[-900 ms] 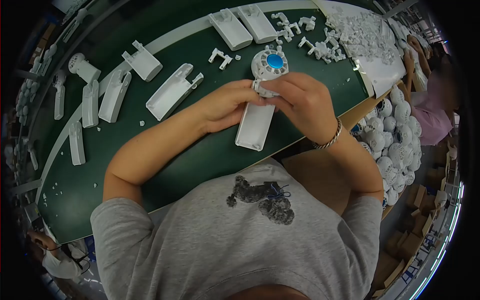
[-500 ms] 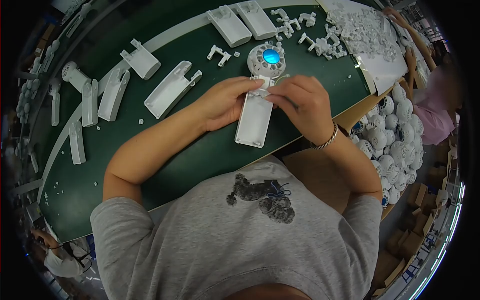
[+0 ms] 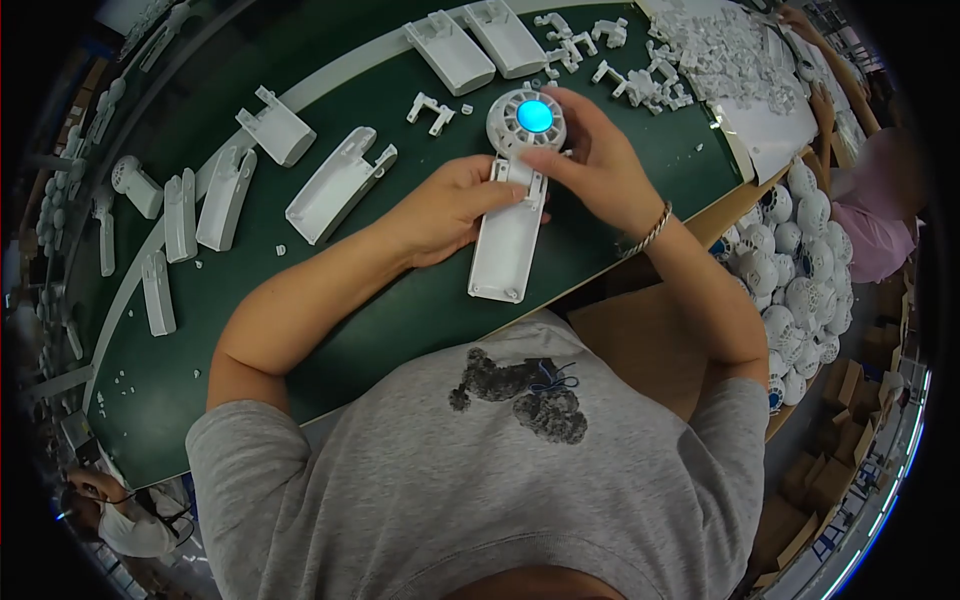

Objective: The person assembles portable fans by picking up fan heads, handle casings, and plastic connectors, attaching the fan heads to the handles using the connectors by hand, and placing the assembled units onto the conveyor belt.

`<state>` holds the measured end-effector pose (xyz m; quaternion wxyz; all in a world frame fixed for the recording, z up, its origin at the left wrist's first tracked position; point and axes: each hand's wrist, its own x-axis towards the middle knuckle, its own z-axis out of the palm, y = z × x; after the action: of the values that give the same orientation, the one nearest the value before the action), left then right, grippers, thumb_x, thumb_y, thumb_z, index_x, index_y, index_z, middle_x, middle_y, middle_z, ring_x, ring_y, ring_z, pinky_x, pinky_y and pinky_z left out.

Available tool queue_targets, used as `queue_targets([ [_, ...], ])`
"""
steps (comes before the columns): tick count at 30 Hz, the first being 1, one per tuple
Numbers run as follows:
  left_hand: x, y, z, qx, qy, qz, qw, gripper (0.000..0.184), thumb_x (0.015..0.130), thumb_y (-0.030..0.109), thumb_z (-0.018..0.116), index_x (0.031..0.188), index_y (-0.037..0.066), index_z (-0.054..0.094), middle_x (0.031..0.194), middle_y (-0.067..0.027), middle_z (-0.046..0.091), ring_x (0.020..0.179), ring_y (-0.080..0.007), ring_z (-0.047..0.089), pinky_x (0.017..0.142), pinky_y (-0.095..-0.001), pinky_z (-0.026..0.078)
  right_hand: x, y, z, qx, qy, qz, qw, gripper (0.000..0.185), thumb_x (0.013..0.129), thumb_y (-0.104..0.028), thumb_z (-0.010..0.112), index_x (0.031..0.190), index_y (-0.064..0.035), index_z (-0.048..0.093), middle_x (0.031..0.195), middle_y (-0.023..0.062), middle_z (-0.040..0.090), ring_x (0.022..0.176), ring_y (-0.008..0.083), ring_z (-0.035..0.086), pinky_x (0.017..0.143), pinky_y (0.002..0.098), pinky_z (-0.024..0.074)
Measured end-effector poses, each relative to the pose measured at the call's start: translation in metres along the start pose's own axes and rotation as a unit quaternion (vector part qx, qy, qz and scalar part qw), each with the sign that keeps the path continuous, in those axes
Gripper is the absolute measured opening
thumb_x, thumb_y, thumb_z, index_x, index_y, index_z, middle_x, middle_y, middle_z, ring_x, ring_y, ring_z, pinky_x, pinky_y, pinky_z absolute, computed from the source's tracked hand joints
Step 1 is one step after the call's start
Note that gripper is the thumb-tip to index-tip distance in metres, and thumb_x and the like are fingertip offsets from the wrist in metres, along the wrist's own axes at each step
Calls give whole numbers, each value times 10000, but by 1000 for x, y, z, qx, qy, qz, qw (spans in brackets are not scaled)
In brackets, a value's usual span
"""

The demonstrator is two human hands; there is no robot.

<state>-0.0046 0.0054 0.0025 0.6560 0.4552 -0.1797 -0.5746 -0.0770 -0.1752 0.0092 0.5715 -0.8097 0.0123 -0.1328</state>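
My left hand point(image 3: 452, 210) is closed around the upper part of a white handheld fan's open handle shell point(image 3: 503, 255), its thumb pressing on the inside near the neck. The round white fan head point(image 3: 508, 128), with a shiny blue centre disc point(image 3: 534, 117), sits at the top of this handle. My right hand point(image 3: 598, 165) grips the fan head from the right, thumb at its lower edge and fingers around its far side. A small white bracket lies inside the handle near the neck, partly covered by my left thumb.
Several white handle shells point(image 3: 335, 188) lie to the left and at the back. Small white brackets point(image 3: 650, 85) and a heap of tiny parts point(image 3: 730, 55) are at the back right. A box of fan heads point(image 3: 800, 270) stands at the right; a person in pink sits beyond.
My right hand has moved from pinching at the handle's neck up to the fan head and now grips it. My left hand keeps its hold, its thumb now lower inside the shell.
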Motion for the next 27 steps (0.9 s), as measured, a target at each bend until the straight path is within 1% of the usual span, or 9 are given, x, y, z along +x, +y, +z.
queue_targets([
  [2, 1, -4, -4, 109, 6, 34, 993, 314, 867, 121, 537, 1134, -28, 461, 1045, -129, 587, 978, -203, 594, 832, -310, 494, -12, -30, 0, -182, 48, -147, 971, 675, 690, -149, 748, 1260, -41, 401, 1123, 130, 522, 936, 193, 562, 703, 265, 490],
  [4, -7, -2, 1, 250, 24, 59, 966, 296, 864, 125, 553, 1122, 0, 481, 964, -55, 590, 865, -109, 575, 744, -233, 469, -17, -35, -6, -174, 45, -158, 971, 687, 686, -107, 749, 1270, -54, 392, 1130, 103, 515, 965, 174, 545, 707, 259, 493],
  [5, -12, 3, 8, 329, 41, 66, 941, 287, 863, 125, 556, 1117, 9, 488, 941, -36, 582, 823, -88, 561, 713, -222, 462, -17, -20, -7, 32, -6, -17, 999, 707, 686, -86, 752, 1280, -41, 372, 1152, 77, 507, 1006, 159, 528, 745, 264, 490],
  [7, -12, 0, 7, 259, 45, 114, 958, 272, 829, 168, 583, 1049, 17, 535, 874, -54, 586, 721, -104, 550, 628, -242, 453, -12, -14, -13, 158, -69, 76, 982, 720, 694, -89, 752, 1290, -27, 353, 1172, 65, 501, 1036, 154, 516, 781, 258, 477],
  [12, -43, 84, 0, 40, 26, 105, 993, 388, 887, 290, 538, 1134, 7, 442, 1002, -131, 596, 797, -186, 627, 653, -277, 528, 39, -46, -20, 104, -73, 19, 992, 679, 719, -211, 741, 1273, -28, 393, 1180, 90, 499, 1050, 186, 507, 769, 296, 476],
  [15, -51, 135, -59, 188, 166, 243, 937, 366, 916, 352, 453, 1087, 28, 458, 937, -129, 615, 720, -174, 631, 589, -265, 508, 105, -45, -9, -136, -28, -69, 988, 498, 729, -263, 720, 1151, -79, 530, 1111, 108, 523, 1018, 207, 534, 767, 302, 484],
  [19, -56, 199, -168, 209, 339, 202, 895, 366, 896, 375, 482, 1076, 57, 478, 929, -79, 613, 734, -155, 611, 600, -283, 498, 210, -17, 34, -297, 10, -262, 918, 360, 699, -208, 715, 1032, -115, 615, 1054, 110, 529, 945, 281, 535, 825, 371, 462],
  [23, -63, 215, -301, 146, 435, 115, 881, 263, 878, 287, 531, 1018, 67, 566, 891, -61, 627, 740, -173, 620, 594, -321, 497, 276, 3, 86, -400, 2, -200, 894, 332, 672, -208, 733, 990, -159, 649, 1091, 96, 504, 1045, 300, 452, 896, 367, 422],
  [27, -79, 206, -345, 149, 538, 78, 826, 260, 867, 233, 534, 990, 13, 597, 859, -96, 626, 743, -204, 622, 611, -332, 494, 306, 16, 112, -453, -44, -223, 862, 224, 680, -188, 721, 893, -140, 672, 1142, 107, 499, 1070, 288, 440, 907, 367, 402],
])
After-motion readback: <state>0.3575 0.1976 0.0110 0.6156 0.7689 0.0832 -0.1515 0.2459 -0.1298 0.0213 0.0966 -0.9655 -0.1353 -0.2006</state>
